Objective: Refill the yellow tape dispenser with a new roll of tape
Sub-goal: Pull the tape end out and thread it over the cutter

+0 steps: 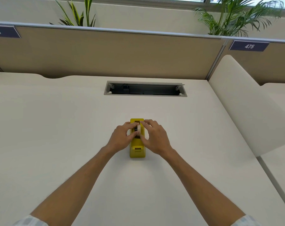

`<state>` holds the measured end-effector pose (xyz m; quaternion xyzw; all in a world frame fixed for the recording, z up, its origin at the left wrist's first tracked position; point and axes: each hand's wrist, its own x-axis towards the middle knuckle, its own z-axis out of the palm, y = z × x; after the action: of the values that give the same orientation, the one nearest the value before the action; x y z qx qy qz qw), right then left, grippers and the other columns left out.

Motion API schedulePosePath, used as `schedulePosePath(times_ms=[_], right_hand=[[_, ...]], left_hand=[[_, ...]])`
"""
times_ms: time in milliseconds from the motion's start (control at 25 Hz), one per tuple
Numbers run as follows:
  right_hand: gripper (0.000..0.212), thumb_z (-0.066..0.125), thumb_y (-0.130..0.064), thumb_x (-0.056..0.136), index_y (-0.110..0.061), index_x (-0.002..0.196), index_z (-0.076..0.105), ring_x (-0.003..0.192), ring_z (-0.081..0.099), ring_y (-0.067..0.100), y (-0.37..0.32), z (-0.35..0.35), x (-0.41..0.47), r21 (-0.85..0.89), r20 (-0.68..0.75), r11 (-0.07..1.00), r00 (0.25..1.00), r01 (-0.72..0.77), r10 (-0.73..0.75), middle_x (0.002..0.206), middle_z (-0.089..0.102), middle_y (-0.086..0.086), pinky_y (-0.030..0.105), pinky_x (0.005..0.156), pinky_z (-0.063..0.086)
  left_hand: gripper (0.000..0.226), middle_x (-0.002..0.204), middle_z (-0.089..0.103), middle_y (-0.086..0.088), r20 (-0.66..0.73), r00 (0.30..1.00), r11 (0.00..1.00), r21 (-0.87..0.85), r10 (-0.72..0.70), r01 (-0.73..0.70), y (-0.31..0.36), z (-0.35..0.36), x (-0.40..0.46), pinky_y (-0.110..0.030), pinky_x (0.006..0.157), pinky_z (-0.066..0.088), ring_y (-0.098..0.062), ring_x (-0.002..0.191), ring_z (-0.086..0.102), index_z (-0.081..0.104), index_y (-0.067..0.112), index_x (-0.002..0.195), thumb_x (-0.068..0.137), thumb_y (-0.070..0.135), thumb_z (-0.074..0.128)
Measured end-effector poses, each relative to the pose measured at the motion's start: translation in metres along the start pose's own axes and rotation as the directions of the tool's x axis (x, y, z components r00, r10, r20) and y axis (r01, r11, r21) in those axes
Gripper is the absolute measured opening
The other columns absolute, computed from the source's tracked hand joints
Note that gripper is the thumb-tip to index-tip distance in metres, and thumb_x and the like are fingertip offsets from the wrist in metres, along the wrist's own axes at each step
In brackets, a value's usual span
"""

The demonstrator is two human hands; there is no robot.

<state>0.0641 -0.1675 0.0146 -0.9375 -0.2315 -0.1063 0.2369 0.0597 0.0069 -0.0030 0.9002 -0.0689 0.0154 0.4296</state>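
Note:
A yellow tape dispenser (137, 150) stands on the white desk (57, 128), its cutter end toward me. A whitish roll of tape (138, 129) on a dark core sits upright in the dispenser's well. My left hand (120, 138) reaches in from the left, its thumb and fingertips pinching the roll. From the right, my right hand (154, 137) has its thumb and fingers on the roll and the dispenser's top. My fingers hide the sides of the roll.
An open cable slot (145, 88) with a grey frame lies in the desk behind the dispenser. A beige partition (106, 54) closes the back. A white divider panel (246, 103) rises on the right. Plants stand beyond the partition.

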Motion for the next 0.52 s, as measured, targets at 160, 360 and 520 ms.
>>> schedulePosePath(times_ms=[160, 360, 520], right_hand=[[0.048, 0.060, -0.038, 0.090, -0.018, 0.133, 0.053, 0.110, 0.055, 0.022, -0.001, -0.002, 0.009, -0.023, 0.148, 0.998, 0.988, -0.050, 0.053, 0.127, 0.056, 0.003, 0.038, 0.087, 0.049], [0.044, 0.061, -0.036, 0.091, -0.018, 0.131, 0.054, 0.109, 0.054, 0.023, -0.002, -0.005, 0.015, -0.041, 0.189, 0.999, 0.981, -0.033, 0.041, 0.127, 0.055, 0.003, 0.037, 0.085, 0.047], [0.043, 0.063, -0.034, 0.090, -0.017, 0.129, 0.055, 0.102, 0.057, 0.024, -0.004, -0.007, 0.019, -0.033, 0.192, 0.999, 0.980, -0.040, 0.046, 0.130, 0.053, 0.003, 0.036, 0.082, 0.045]], left_hand=[[0.041, 0.128, 0.062, 0.002, -0.004, 1.000, 0.999, 0.046, 0.009, -0.009, 0.003, 0.001, -0.001, -0.041, 0.091, 0.051, -0.025, 0.110, 0.060, 0.053, 0.031, 0.133, 0.092, 0.036, 0.057], [0.056, 0.146, 0.047, 0.003, -0.039, 0.999, 1.000, 0.023, -0.007, 0.008, 0.003, 0.001, -0.004, -0.029, 0.105, 0.039, -0.016, 0.130, 0.047, 0.042, 0.022, 0.143, 0.091, 0.032, 0.061], [0.061, 0.153, 0.035, 0.005, 0.017, 1.000, 1.000, -0.020, -0.007, 0.007, -0.002, 0.001, -0.008, -0.032, 0.113, 0.032, -0.014, 0.140, 0.034, 0.039, 0.018, 0.144, 0.089, 0.021, 0.064]])
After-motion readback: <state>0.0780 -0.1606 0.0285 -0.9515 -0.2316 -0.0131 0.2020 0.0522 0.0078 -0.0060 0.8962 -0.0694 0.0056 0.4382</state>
